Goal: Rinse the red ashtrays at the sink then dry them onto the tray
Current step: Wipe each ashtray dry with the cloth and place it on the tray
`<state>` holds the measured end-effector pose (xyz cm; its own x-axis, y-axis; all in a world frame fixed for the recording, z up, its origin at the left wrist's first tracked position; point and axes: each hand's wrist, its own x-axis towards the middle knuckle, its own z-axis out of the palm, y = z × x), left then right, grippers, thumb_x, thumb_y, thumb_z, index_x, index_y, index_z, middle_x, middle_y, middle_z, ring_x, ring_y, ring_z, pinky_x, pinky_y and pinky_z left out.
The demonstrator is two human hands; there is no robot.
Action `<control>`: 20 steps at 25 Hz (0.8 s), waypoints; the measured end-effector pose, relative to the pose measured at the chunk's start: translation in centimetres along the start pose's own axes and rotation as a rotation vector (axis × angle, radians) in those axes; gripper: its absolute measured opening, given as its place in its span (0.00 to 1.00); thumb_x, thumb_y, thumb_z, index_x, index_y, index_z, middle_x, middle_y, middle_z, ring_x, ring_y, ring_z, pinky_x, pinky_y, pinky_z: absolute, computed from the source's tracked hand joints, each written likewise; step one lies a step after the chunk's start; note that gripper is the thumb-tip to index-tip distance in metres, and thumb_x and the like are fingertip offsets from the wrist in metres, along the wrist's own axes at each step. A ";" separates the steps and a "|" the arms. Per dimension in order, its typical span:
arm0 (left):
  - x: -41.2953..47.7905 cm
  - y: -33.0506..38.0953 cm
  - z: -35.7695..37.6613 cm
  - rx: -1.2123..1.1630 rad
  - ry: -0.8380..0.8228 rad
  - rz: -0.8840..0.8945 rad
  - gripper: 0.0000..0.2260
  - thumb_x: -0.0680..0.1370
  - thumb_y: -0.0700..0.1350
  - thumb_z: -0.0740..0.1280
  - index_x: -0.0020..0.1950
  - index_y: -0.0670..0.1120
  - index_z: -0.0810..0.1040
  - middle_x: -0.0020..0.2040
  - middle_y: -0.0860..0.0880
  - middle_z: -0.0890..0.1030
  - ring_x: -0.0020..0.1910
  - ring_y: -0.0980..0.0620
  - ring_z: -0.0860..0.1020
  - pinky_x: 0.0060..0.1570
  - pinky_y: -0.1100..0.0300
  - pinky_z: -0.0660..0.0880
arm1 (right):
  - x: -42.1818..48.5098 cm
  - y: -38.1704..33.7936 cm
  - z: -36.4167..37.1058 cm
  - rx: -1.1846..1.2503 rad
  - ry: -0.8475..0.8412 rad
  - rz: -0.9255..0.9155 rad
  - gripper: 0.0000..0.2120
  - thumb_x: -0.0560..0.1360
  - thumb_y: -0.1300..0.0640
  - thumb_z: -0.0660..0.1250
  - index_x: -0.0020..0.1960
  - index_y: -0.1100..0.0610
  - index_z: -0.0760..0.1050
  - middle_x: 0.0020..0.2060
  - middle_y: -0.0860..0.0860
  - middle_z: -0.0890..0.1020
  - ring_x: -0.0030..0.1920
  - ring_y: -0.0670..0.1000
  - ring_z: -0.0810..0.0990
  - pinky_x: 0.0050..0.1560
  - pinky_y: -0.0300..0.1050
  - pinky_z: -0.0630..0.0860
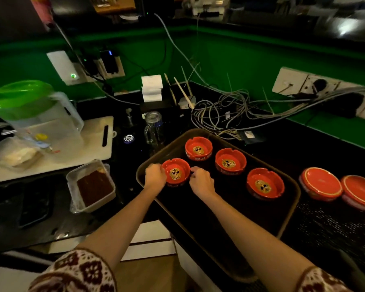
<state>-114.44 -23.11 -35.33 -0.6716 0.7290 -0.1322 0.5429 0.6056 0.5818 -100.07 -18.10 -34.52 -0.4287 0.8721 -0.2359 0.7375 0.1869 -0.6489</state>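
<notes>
A dark tray (pixel 282 226) lies on the black counter and bears several upright red ashtrays with a gold emblem inside. My left hand (pixel 155 175) grips the left rim of the nearest ashtray (pixel 176 171), at the tray's left end. My right hand (pixel 201 182) pinches its right rim. Three more stand along the tray: one at the back (pixel 198 148), one in the middle (pixel 230 161), one to the right (pixel 264 183). Two ashtrays (pixel 320 183) (pixel 359 191) lie upside down on the counter right of the tray. No sink is in view.
A plastic tub (pixel 93 186) with brown contents sits left of the tray. Behind it are a white cutting board (pixel 93 140), a green-lidded jug (pixel 30 110) and a glass jar (pixel 154 127). Tangled cables (pixel 223 114) lie behind the tray by the green wall.
</notes>
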 end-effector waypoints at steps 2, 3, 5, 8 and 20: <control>-0.6 1.8 0.2 0.094 0.094 0.118 0.16 0.77 0.38 0.59 0.65 0.38 0.73 0.62 0.38 0.72 0.65 0.40 0.68 0.61 0.49 0.70 | 0.1 1.0 -0.8 0.055 -0.003 -0.028 0.18 0.75 0.63 0.59 0.64 0.55 0.74 0.58 0.57 0.79 0.61 0.58 0.76 0.62 0.55 0.71; -0.9 3.4 0.5 0.120 0.137 0.207 0.17 0.76 0.38 0.60 0.65 0.39 0.73 0.62 0.39 0.72 0.64 0.40 0.67 0.62 0.49 0.70 | 0.1 1.6 -1.6 0.077 0.022 -0.042 0.18 0.74 0.63 0.60 0.63 0.55 0.75 0.58 0.57 0.80 0.60 0.58 0.76 0.62 0.52 0.72; -1.4 7.4 1.6 0.107 0.157 0.380 0.15 0.75 0.37 0.61 0.61 0.39 0.76 0.59 0.40 0.74 0.61 0.40 0.69 0.60 0.48 0.70 | -0.6 2.9 -3.9 0.112 0.097 -0.068 0.17 0.73 0.64 0.63 0.60 0.58 0.77 0.56 0.57 0.81 0.59 0.55 0.78 0.59 0.43 0.72; -2.9 14.2 4.9 0.025 -0.025 0.570 0.13 0.73 0.38 0.63 0.57 0.40 0.79 0.55 0.40 0.79 0.58 0.41 0.75 0.60 0.52 0.70 | -2.8 6.1 -9.0 0.177 0.245 -0.058 0.13 0.71 0.64 0.67 0.55 0.58 0.80 0.50 0.54 0.84 0.53 0.50 0.80 0.52 0.39 0.71; -9.4 32.0 22.5 0.171 -0.522 0.551 0.24 0.73 0.45 0.69 0.65 0.35 0.70 0.64 0.34 0.72 0.63 0.37 0.72 0.61 0.53 0.69 | -9.3 28.2 -21.9 0.209 0.610 0.562 0.15 0.74 0.49 0.66 0.55 0.57 0.79 0.53 0.60 0.82 0.54 0.61 0.79 0.50 0.51 0.75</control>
<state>-79.40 -3.38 -33.50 0.0193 0.9693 -0.2452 0.8281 0.1219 0.5471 -63.92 -11.01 -34.81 0.3725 0.9121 -0.1711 0.6192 -0.3816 -0.6863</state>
